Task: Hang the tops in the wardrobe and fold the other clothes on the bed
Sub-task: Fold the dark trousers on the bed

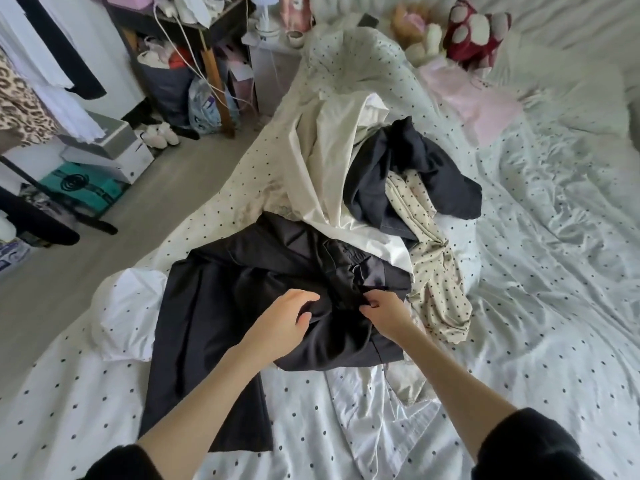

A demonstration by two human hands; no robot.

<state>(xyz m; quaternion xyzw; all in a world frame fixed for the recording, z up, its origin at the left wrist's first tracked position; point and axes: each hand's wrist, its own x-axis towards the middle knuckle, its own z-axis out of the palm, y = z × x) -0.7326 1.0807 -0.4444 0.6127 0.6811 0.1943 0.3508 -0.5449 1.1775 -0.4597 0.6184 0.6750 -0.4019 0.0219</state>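
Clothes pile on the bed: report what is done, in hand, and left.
Done: nothing on the bed looks folded yet. In hand: the left hand and right hand both grip the black garment lying spread nearest the person. Left: the cream garment, the dark navy garment and the cream dotted garment lie crumpled in a heap behind it.

Two hands: left hand (284, 318), right hand (386, 311). Two dark garments on the bed (554, 306): black garment (225, 306), navy garment (415, 168). One cream garment (332, 161), one dotted garment (436, 271), one pink garment (474, 98). Two plush toys: red plush (474, 32), pale plush (422, 36). One pair of slippers (161, 135)
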